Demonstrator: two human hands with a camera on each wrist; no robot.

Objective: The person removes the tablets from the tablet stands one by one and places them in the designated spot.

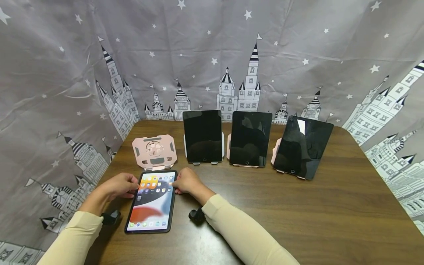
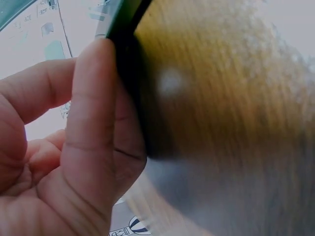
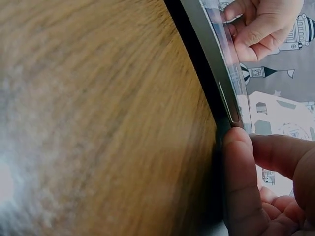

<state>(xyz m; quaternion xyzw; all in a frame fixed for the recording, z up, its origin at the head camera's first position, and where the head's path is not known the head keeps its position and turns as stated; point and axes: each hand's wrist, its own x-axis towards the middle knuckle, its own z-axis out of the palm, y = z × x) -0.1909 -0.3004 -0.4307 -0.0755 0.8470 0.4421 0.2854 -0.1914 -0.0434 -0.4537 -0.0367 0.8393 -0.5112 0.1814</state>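
Observation:
A tablet with a lit home screen lies flat on the wooden table, near its front left. My left hand grips its upper left edge and my right hand grips its upper right edge. In the left wrist view the left thumb lies along the tablet's dark edge. The right wrist view has the right thumb against the tablet's side, with the left hand beyond. Just behind the tablet stands an empty pink stand.
Three dark tablets lean on stands in a row at the back: left, middle, right. A grey castle-print curtain surrounds the table. Black wrist cameras rest near the forearms.

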